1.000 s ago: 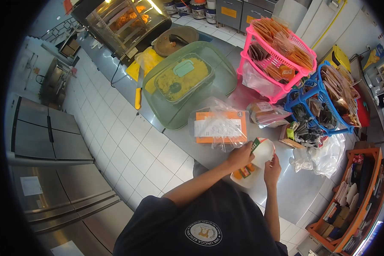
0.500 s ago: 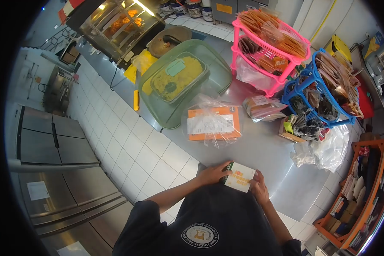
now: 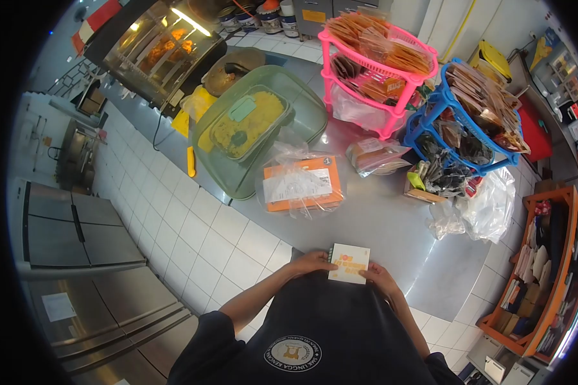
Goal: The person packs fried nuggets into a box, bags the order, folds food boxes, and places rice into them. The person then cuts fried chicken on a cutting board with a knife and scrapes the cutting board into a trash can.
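A small white box [image 3: 349,263] with yellow lettering on its closed lid is held close to my body at the near edge of the steel table. My left hand [image 3: 313,263] grips its left side, thumb on the lid. On the right side, my right hand [image 3: 379,278] has its fingers closed on the box. Beyond it on the table lies an orange box [image 3: 302,185] with a white label, wrapped in a clear plastic bag.
Behind stand a green lidded tub [image 3: 308,99], a pink rack [image 3: 401,102] and a blue rack [image 3: 433,122] of packets. A yellow-handled knife [image 3: 191,162] juts over the table's left edge. Plastic bags [image 3: 485,208] lie at the right.
The box was open with food inside; its lid is now closed over it. Both hands have brought it nearer my body and a little left. The view has shifted too.
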A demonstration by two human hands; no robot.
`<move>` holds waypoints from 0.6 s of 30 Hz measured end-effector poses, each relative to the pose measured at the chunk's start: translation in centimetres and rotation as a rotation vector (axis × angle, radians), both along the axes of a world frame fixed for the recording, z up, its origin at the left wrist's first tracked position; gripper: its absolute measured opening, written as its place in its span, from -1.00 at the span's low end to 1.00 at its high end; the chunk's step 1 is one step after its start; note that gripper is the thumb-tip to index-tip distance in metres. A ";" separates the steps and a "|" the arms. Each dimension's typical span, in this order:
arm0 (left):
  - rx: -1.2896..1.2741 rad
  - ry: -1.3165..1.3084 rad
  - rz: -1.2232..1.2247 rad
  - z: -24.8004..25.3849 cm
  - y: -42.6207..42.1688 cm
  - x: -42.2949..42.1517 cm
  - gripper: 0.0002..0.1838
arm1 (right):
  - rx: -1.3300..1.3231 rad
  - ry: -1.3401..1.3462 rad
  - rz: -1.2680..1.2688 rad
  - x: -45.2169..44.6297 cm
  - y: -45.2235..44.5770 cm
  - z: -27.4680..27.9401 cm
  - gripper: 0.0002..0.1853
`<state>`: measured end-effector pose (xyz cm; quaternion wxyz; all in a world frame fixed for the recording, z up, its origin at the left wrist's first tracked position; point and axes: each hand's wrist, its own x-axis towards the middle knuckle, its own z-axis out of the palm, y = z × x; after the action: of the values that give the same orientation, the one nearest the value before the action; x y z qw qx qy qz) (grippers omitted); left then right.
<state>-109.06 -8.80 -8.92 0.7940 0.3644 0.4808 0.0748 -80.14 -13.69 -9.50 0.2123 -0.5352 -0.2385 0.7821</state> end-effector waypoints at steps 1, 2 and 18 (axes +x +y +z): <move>0.006 -0.036 -0.036 0.0 0.2 -0.3 -0.41 | -0.020 0.057 0.030 0.4 0.0 -0.1 -0.65; 0.010 -0.072 -0.075 -0.1 0.4 -0.6 -0.41 | -0.040 0.113 0.057 0.8 -0.1 -0.2 -0.67; -0.198 -0.532 0.682 -5.9 0.5 4.2 -0.70 | 0.089 0.368 -0.720 -4.8 2.1 -4.0 -0.56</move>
<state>-104.90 -8.26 -14.82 0.8511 0.0752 0.3574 0.3771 -84.97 -11.63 -13.54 0.5349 -0.4260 -0.0275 0.7292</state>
